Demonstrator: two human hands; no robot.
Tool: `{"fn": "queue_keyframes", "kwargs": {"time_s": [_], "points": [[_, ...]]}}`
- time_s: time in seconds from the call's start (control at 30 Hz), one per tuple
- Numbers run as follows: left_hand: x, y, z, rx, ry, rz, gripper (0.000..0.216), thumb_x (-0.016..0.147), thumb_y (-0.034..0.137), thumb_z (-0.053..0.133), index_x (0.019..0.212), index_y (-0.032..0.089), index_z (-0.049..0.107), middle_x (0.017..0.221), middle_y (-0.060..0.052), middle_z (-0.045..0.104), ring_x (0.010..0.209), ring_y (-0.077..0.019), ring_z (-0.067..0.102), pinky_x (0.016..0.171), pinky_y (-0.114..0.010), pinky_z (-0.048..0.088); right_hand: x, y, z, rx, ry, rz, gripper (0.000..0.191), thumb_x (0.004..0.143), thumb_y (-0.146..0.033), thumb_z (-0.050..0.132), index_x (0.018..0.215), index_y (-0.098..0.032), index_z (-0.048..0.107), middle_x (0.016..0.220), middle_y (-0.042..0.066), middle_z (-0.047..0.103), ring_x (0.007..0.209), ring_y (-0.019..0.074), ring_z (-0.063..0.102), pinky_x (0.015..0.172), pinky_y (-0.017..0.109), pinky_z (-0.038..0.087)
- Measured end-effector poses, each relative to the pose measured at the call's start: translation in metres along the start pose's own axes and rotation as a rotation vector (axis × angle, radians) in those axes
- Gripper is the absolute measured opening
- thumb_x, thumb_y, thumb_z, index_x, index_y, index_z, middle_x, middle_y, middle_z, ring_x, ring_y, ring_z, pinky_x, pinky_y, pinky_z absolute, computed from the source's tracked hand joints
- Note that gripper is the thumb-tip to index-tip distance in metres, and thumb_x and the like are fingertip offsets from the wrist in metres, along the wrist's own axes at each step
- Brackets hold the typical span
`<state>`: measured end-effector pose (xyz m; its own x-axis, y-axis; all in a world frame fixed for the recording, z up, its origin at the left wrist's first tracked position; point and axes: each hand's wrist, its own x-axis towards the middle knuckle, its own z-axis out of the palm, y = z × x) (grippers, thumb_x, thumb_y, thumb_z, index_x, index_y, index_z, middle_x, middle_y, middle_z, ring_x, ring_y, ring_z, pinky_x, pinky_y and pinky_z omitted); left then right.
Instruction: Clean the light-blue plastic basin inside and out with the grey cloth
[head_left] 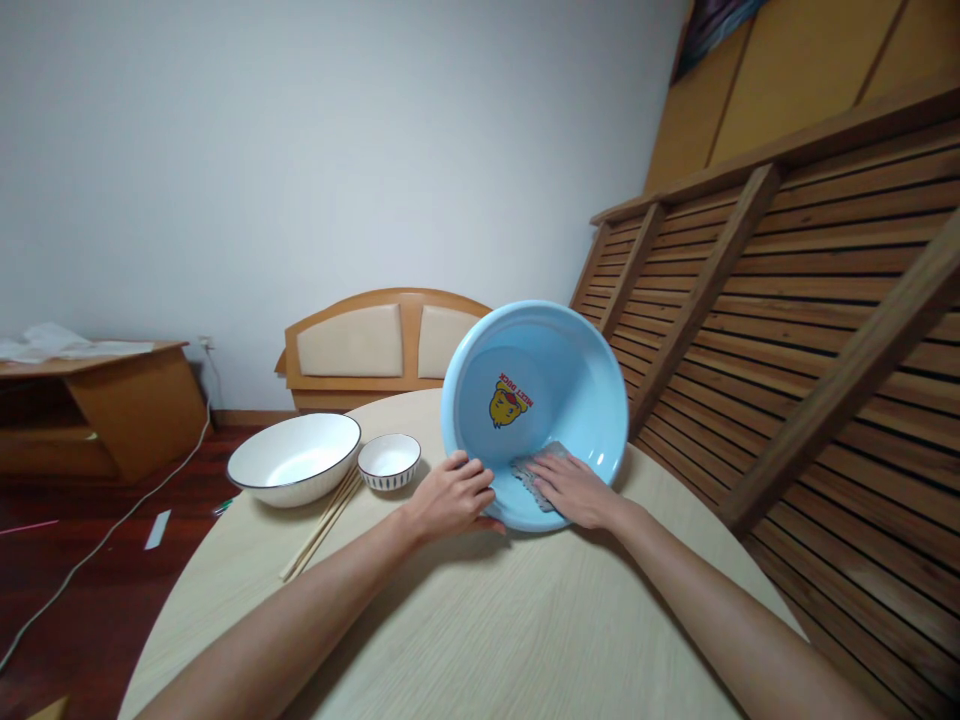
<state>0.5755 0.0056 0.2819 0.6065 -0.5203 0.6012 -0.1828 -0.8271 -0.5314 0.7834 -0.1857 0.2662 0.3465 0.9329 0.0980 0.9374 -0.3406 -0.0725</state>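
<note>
Has, far to the left of the blue basin, a wooden cabinet with thin white sheeting on top. Shows a white strip on the dark red floor, also well to the left of the basin. Bears, on the round pale table under the basin, a large white bowl with a dark rim, upright and apart from the basin on its left. Includes next, lying just beside this bowl on the side toward the basin, a bundle of pale chopsticks. Adds, nearer the basin, a small white bowl with dark marks around its outer wall, upright. Displays a wooden headboard with cream panels, behind the basin and to its left. Grips the basin's lower left rim with the left hand, with bent fingers closed over the edge. Has the basin tipped up on its side on the table, with its opening toward the wearer and a yellow duck print on its inner bottom. Presses a grey cloth against the basin's lower inner wall with the right hand, laid flat with straight fingers. Cannot make out any pinch on the cloth beneath the palm. Ends, right of the basin, with a slatted wooden frame.
</note>
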Motion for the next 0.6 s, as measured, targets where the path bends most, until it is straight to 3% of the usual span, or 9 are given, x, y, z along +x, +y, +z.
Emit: {"fn": "queue_keyframes", "kwargs": {"time_s": [0.1,0.27,0.43,0.6], "points": [[0.002,-0.002,0.0,-0.004,-0.008,0.028,0.054,0.095,0.068,0.059,0.073,0.018,0.06,0.078,-0.002,0.06,0.079,-0.0187,0.051,0.078,-0.036,0.031,0.012,0.002,0.01,-0.026,0.049,0.006,0.055,0.106,-0.042,0.027,0.152,-0.023,0.051,0.155,0.011,0.051,0.147,0.0314,0.041,0.121,0.062,0.024],[0.001,-0.005,-0.002,-0.005,-0.025,0.017,0.054,0.093,0.07,0.06,0.074,0.019,0.061,0.079,-0.002,0.06,0.079,-0.0191,0.051,0.078,-0.037,0.033,0.023,-0.02,0.014,0.108,-0.011,-0.012,0.056,0.108,-0.047,0.028,0.156,-0.024,0.045,0.16,0.01,0.045,0.149,0.0325,0.037,0.122,0.063,0.024],[-0.001,-0.006,-0.005,-0.012,0.023,0.021,0.051,0.096,0.065,0.059,0.074,0.019,0.061,0.078,-0.002,0.06,0.078,-0.0185,0.05,0.077,-0.036,0.032,0.0,-0.037,0.004,0.305,-0.056,-0.149,0.063,0.108,-0.056,0.029,0.161,-0.023,0.035,0.166,0.007,0.033,0.154,0.0275,0.028,0.126,0.053,0.021],[0.0,-0.006,-0.005,-0.038,0.049,-0.025,0.055,0.094,0.07,0.057,0.074,0.02,0.062,0.075,-0.002,0.061,0.076,-0.0179,0.05,0.079,-0.035,0.032,-0.025,-0.034,-0.016,0.388,-0.025,-0.261,0.054,0.108,-0.05,0.036,0.155,-0.025,0.046,0.16,0.007,0.045,0.148,0.0264,0.039,0.124,0.049,0.028]]}}
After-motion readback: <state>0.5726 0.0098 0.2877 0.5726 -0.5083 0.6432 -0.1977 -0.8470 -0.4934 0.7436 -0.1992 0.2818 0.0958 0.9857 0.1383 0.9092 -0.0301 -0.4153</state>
